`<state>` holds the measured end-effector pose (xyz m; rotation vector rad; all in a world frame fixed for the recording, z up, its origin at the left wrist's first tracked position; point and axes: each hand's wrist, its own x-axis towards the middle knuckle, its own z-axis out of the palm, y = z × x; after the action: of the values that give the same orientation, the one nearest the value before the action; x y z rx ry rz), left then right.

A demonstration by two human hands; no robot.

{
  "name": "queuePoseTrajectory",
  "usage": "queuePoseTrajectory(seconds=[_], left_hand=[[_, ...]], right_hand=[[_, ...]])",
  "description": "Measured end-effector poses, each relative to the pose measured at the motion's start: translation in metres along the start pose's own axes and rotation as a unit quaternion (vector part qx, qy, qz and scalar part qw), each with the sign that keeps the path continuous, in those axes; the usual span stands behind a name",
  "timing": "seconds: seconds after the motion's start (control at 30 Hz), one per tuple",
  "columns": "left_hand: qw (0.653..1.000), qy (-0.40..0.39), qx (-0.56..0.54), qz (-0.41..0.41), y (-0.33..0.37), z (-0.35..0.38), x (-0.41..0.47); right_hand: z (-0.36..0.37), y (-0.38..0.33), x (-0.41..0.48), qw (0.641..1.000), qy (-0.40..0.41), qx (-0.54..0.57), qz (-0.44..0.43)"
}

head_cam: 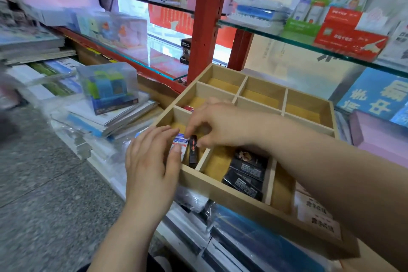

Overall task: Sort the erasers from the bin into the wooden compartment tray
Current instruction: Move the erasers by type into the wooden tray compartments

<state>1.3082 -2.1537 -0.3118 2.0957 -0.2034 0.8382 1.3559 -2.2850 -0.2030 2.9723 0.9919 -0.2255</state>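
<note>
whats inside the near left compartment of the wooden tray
In the wooden tray's near left compartment: a black eraser standing on edge and a white-and-blue eraser beside it. The left hand and right hand cover the rest, so more may be hidden.

Both hands crowded the near-left compartment of the wooden tray [223, 191]; black erasers [247, 172] filled the next one, while the far compartments lay open.

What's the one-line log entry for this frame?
left hand: steadies white eraser | right hand: pinches black eraser | tray near-left compartment
</note>
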Motion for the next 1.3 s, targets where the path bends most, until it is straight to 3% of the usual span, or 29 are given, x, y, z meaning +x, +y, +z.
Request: queuePoseTrajectory(seconds=[0.1,0.23,0.5,0.67,0.77,0.9,1.17,1.23,1.3], left_hand=[[1.000,-0.002,-0.006,0.002,-0.001,-0.001,0.001],[1.000,-0.003,-0.019,0.014,-0.002,-0.004,0.003],[0.999,-0.008,-0.040,0.013,-0.003,-0.006,0.003],[0.999,-0.006,-0.047,0.009,-0.002,-0.006,0.003],[0.999,-0.008,-0.044,0.012,-0.001,-0.006,0.004],[0.999,-0.011,-0.037,0.005,-0.001,-0.006,0.003],[1.000,-0.012,-0.023,-0.003,0.000,-0.004,0.002],[1.000,-0.013,-0.026,-0.006,0.000,-0.004,0.002],[0.999,-0.012,-0.031,-0.005,0.000,-0.004,0.002]], right_hand=[[-0.007,-0.006,0.015,0.996,-0.076,-0.048,0.007],[-0.011,-0.008,0.024,0.994,-0.095,-0.053,-0.009],[-0.001,0.006,0.021,0.999,0.031,-0.007,-0.023],[-0.018,0.009,-0.001,0.982,0.102,0.160,0.017],[-0.027,0.017,-0.033,0.966,0.095,0.236,0.047],[-0.005,0.023,-0.070,0.959,0.098,0.252,0.089],[0.022,0.025,-0.087,0.992,0.093,-0.010,0.085],[0.021,0.025,-0.086,0.995,0.066,-0.030,0.073],[0.024,0.025,-0.084,0.995,0.096,-0.010,0.032]])
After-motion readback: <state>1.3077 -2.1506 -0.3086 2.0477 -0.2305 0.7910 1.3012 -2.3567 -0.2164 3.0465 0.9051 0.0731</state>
